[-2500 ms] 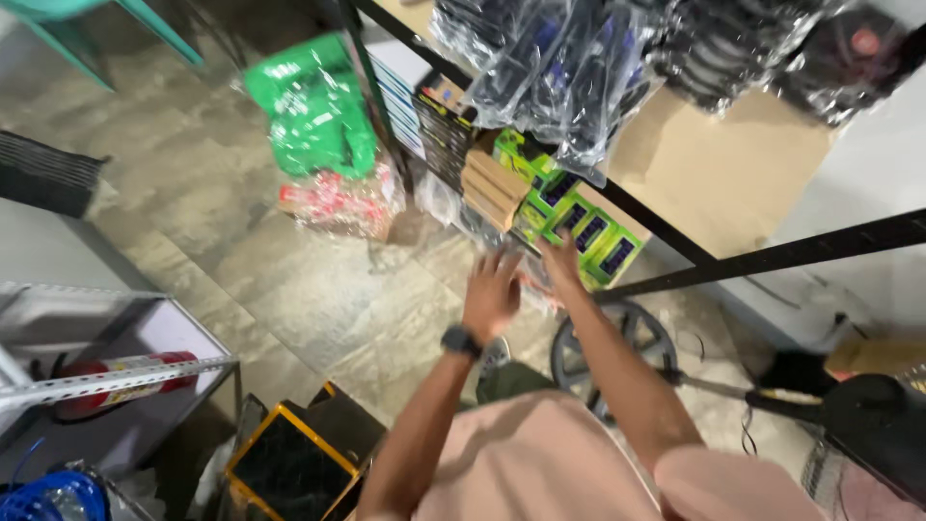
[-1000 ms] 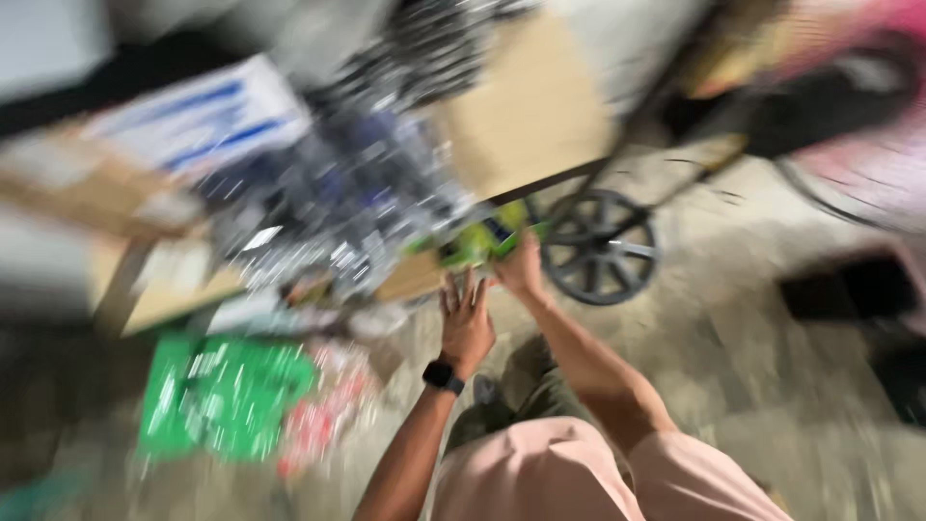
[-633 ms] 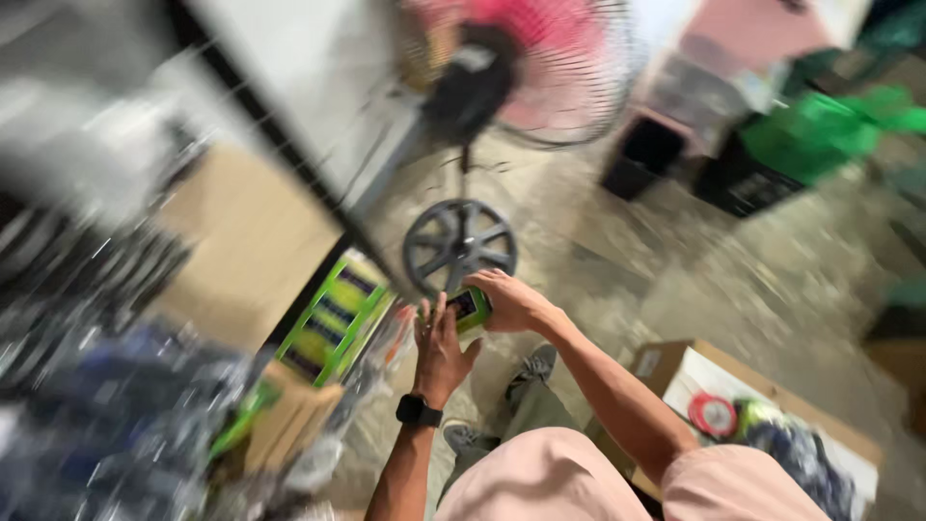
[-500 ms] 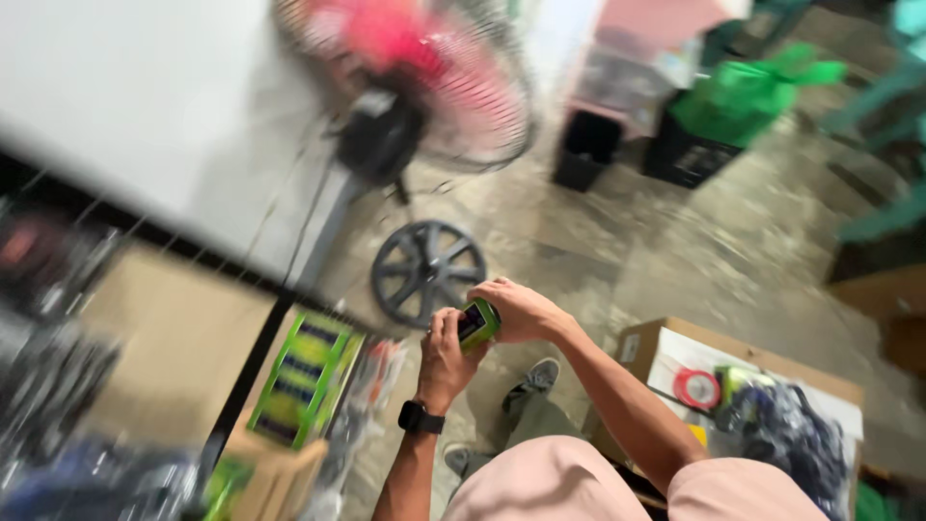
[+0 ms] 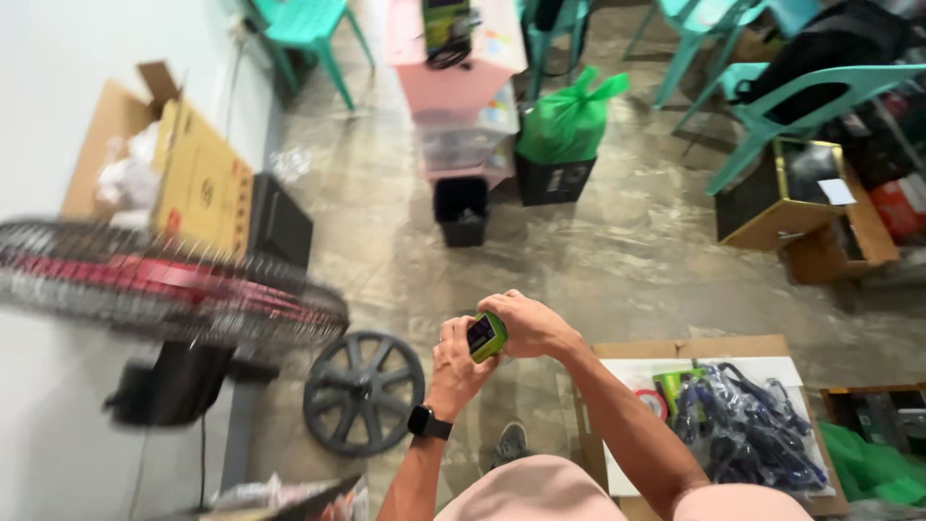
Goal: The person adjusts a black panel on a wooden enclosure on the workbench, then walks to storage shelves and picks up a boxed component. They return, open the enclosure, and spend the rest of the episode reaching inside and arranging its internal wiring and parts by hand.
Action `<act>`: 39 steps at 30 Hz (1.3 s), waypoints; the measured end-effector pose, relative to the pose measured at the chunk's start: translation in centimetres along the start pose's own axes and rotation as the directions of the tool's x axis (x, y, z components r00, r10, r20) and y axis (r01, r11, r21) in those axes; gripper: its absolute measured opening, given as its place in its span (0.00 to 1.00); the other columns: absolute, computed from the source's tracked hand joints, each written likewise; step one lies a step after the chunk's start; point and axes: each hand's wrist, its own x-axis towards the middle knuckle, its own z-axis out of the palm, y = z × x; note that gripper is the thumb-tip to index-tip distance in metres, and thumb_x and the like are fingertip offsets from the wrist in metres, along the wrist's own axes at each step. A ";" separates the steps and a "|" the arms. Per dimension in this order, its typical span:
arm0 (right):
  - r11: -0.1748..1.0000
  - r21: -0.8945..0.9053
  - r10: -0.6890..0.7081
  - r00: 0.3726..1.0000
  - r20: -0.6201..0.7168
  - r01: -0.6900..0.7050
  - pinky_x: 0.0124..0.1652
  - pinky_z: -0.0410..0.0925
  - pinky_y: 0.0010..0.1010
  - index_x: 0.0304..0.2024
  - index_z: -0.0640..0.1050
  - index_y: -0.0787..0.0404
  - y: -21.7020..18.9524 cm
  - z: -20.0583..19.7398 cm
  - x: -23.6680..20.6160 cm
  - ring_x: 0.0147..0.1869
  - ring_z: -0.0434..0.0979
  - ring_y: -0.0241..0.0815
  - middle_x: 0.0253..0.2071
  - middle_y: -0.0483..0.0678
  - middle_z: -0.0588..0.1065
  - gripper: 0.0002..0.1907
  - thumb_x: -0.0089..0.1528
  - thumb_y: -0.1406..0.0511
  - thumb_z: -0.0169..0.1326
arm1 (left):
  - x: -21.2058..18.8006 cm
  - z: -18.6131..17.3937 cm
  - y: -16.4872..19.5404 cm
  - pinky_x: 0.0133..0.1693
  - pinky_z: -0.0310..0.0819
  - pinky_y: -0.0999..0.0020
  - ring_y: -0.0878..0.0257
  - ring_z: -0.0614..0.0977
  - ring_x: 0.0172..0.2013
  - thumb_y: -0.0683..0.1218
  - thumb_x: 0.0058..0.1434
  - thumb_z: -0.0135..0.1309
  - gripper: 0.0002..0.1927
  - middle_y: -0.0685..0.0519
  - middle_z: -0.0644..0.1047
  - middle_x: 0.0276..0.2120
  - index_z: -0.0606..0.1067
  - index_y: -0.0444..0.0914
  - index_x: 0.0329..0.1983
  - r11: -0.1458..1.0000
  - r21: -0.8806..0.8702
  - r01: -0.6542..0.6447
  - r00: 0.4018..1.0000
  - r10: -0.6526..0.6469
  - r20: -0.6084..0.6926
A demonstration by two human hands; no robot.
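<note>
Both my hands hold one small green box with a dark printed face (image 5: 486, 335) in front of my chest. My right hand (image 5: 526, 324) wraps the box from the right and top. From below left, my left hand (image 5: 455, 365) pinches its edge; a black watch sits on that wrist. The box is tilted, its dark face turned towards me.
A standing fan with red blades (image 5: 164, 280) and its round dark base (image 5: 363, 390) stand at left. An open cardboard box with bagged cables and tape (image 5: 719, 415) lies at right. Pink drawers (image 5: 453, 68), a green bag (image 5: 569, 121), teal chairs (image 5: 781, 96) and cartons sit farther off.
I have turned away from the shelf with stacked boxes towards the open floor. The green box, taken from the shelf, is now held in both hands.
</note>
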 end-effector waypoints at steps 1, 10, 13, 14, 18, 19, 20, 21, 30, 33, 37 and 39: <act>1.000 -0.015 0.006 0.999 -0.034 -0.006 0.58 0.68 0.38 0.55 0.74 0.59 1.2 -1.2 0.2 0.60 0.71 0.54 0.54 0.49 0.76 0.36 0.43 0.71 0.64 | 1.6 1.0 0.5 0.50 0.71 0.50 0.45 0.76 0.53 0.50 0.48 0.69 0.35 0.46 0.72 0.53 0.68 0.41 0.58 1.000 -0.012 0.003 0.999 -0.002 0.034; 0.986 0.060 0.166 0.969 -0.186 -0.157 0.59 0.67 0.40 0.55 0.74 0.61 10.1 -8.2 0.9 0.63 0.71 0.56 0.53 0.54 0.77 0.33 0.45 0.74 0.60 | 14.4 6.9 1.0 0.56 0.73 0.58 0.47 0.78 0.55 0.50 0.54 0.67 0.32 0.44 0.74 0.55 0.70 0.38 0.60 0.962 -0.260 -0.088 0.908 0.185 0.376; 0.982 0.079 0.184 0.964 -0.190 -0.171 0.58 0.67 0.41 0.55 0.74 0.61 12.7 -9.5 3.0 0.61 0.71 0.57 0.53 0.54 0.77 0.31 0.46 0.73 0.60 | 19.0 8.9 0.0 0.57 0.72 0.60 0.47 0.77 0.57 0.49 0.51 0.66 0.37 0.43 0.74 0.57 0.67 0.37 0.63 0.965 -0.231 -0.125 0.860 0.221 0.460; 0.978 0.076 0.207 0.961 -0.185 -0.196 0.57 0.67 0.41 0.55 0.75 0.59 13.5 -10.0 4.1 0.61 0.71 0.57 0.53 0.54 0.77 0.33 0.46 0.73 0.60 | 20.5 9.7 -0.2 0.58 0.71 0.60 0.46 0.77 0.58 0.48 0.49 0.67 0.41 0.42 0.73 0.58 0.66 0.36 0.65 0.951 -0.266 -0.155 0.849 0.266 0.456; 0.962 0.021 0.271 0.940 -0.209 -0.273 0.55 0.68 0.44 0.55 0.74 0.59 16.5 -12.4 8.9 0.59 0.73 0.60 0.51 0.56 0.77 0.31 0.47 0.73 0.58 | 27.5 12.4 -0.9 0.59 0.69 0.59 0.43 0.73 0.61 0.51 0.47 0.70 0.54 0.37 0.69 0.63 0.55 0.31 0.72 0.945 -0.255 -0.206 0.794 0.314 0.520; 0.959 -0.004 0.276 0.934 -0.226 -0.284 0.55 0.68 0.45 0.54 0.74 0.60 17.2 -13.4 10.1 0.58 0.73 0.61 0.51 0.57 0.77 0.29 0.49 0.73 0.57 | 29.3 12.9 -1.0 0.61 0.69 0.59 0.43 0.73 0.62 0.51 0.48 0.70 0.55 0.36 0.69 0.63 0.54 0.30 0.73 0.905 -0.353 -0.236 0.769 0.396 0.501; 0.959 0.036 0.281 0.934 -0.219 -0.280 0.54 0.68 0.45 0.53 0.74 0.60 17.9 -14.4 11.1 0.58 0.73 0.62 0.50 0.58 0.77 0.28 0.48 0.73 0.58 | 31.1 13.4 -1.1 0.62 0.68 0.59 0.43 0.74 0.63 0.51 0.49 0.69 0.55 0.36 0.69 0.64 0.53 0.30 0.75 0.857 -0.445 -0.259 0.747 0.470 0.470; 0.960 0.077 0.281 0.935 -0.217 -0.270 0.54 0.68 0.45 0.52 0.74 0.60 18.6 -15.5 12.2 0.57 0.74 0.62 0.49 0.59 0.77 0.28 0.47 0.72 0.59 | 33.0 13.6 -1.3 0.64 0.68 0.59 0.42 0.74 0.64 0.51 0.50 0.69 0.56 0.35 0.70 0.64 0.51 0.29 0.76 0.801 -0.526 -0.286 0.722 0.541 0.431; 0.926 0.131 0.376 0.884 -0.277 -0.353 0.55 0.67 0.46 0.55 0.72 0.63 26.6 -23.6 17.5 0.59 0.72 0.63 0.50 0.61 0.76 0.29 0.49 0.75 0.54 | 45.8 19.8 1.2 0.66 0.65 0.59 0.41 0.71 0.66 0.48 0.44 0.67 0.74 0.33 0.65 0.68 0.25 0.29 0.78 0.829 -0.517 -0.215 0.620 0.525 0.583; 0.946 0.162 0.320 0.889 -0.328 -0.280 0.57 0.67 0.44 0.55 0.72 0.65 31.3 -26.4 17.9 0.61 0.73 0.61 0.52 0.61 0.76 0.31 0.47 0.77 0.53 | 49.1 23.4 2.9 0.67 0.64 0.57 0.38 0.71 0.66 0.47 0.46 0.68 0.74 0.32 0.65 0.68 0.24 0.31 0.78 0.767 -0.574 -0.287 0.646 0.597 0.475; 0.949 0.202 0.301 0.888 -0.347 -0.243 0.58 0.66 0.40 0.58 0.71 0.64 38.7 -30.5 19.1 0.62 0.74 0.58 0.55 0.60 0.76 0.34 0.46 0.77 0.55 | 53.9 29.6 5.4 0.64 0.67 0.59 0.40 0.73 0.63 0.49 0.46 0.67 0.74 0.33 0.66 0.66 0.23 0.33 0.79 0.811 -0.551 -0.194 0.725 0.497 0.477; 0.947 0.248 0.280 0.903 -0.327 -0.205 0.59 0.66 0.39 0.60 0.71 0.64 42.8 -33.2 19.7 0.61 0.75 0.56 0.54 0.59 0.76 0.38 0.44 0.78 0.53 | 56.7 32.8 6.9 0.65 0.66 0.59 0.41 0.73 0.63 0.49 0.47 0.69 0.74 0.32 0.66 0.66 0.24 0.34 0.79 0.773 -0.581 -0.254 0.774 0.523 0.357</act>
